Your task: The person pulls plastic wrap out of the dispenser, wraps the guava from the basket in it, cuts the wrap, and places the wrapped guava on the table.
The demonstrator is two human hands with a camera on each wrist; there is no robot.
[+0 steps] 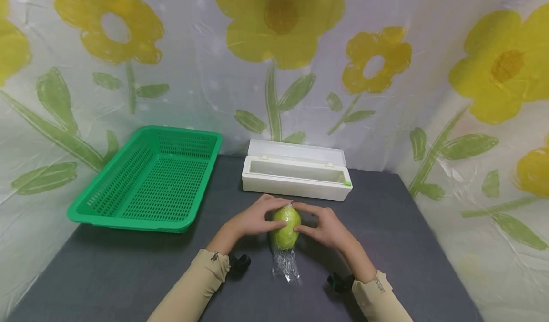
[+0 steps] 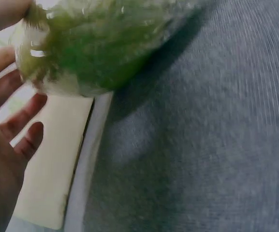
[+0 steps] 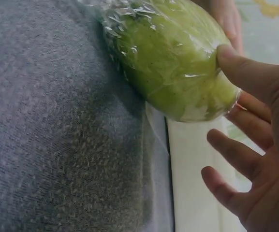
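Observation:
A yellow-green fruit [image 1: 283,235], wrapped in clear cling film, is held between both hands over the dark table. Its rounded shape shows large under shiny film in the right wrist view. From its near end a crumpled tail of cling film [image 1: 286,266] hangs toward the person. My left hand [image 1: 256,217] grips the fruit from the left, thumb on its near side and fingers at its far end. On the opposite side my right hand [image 1: 324,227] pinches it between thumb and forefinger, the other fingers spread apart in the right wrist view.
Behind the hands stands a long white box [image 1: 296,185], its lid raised and a small green piece at its right end. A green slotted basket [image 1: 198,188] sits at the back left. Flower-printed sheeting [image 1: 193,88] encloses the dark table [image 1: 377,246] at the back and sides.

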